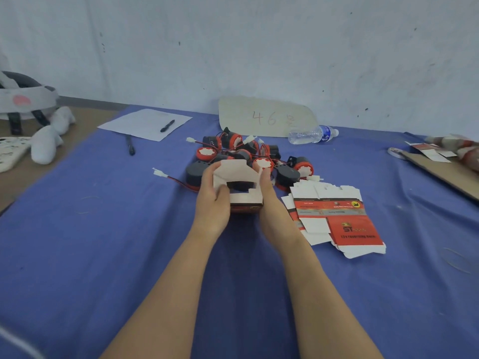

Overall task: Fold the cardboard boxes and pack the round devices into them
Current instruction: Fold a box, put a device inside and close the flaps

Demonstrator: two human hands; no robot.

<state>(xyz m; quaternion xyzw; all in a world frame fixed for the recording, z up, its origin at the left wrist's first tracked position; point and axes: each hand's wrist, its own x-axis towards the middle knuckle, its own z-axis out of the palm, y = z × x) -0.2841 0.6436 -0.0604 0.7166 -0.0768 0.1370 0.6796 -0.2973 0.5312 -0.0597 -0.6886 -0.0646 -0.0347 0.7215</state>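
A small cardboard box (239,174), white inside with a red outside, is held upright between both hands above the blue cloth, its flaps open and partly folded. My left hand (211,200) grips its left side, thumb pressing on a flap. My right hand (269,200) holds the right side, fingers along the wall. Behind the box lies a pile of round black-and-red devices (233,147) with red wires and white plugs. A stack of flat unfolded boxes (334,216), red and white, lies to the right of my right hand.
A blue cloth (103,242) covers the table. At the back are a paper sheet (140,123) with a pen (167,125), another pen (130,145), a cardboard sign (264,116) and a lying water bottle (311,135). White gloves (49,141) sit at left, a cardboard sheet (445,172) at right.
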